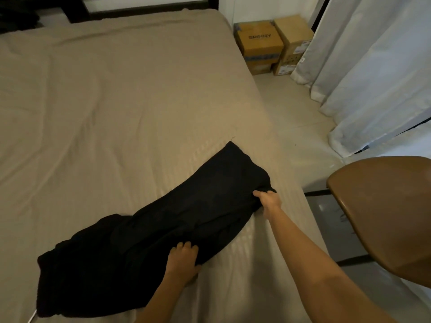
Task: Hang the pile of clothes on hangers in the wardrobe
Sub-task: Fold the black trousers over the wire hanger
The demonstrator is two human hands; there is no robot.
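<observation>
While each hand, left hand (183, 258) and right hand (268, 199), grips the black garment (149, 229) on the bed (116, 101), a lift is possible. Loose fabric could slip or bunch.

A: What is the main surface?
B: A bed (116, 101) under a creased beige sheet, with a dark frame (149, 10) at its far end.
A: And to its right?
B: Stacked cardboard boxes (261, 43), one printed "SPINNY", stand on the pale floor (291, 117) beside white curtains (373, 66). A brown rounded panel (384, 206) is nearest the camera.
</observation>
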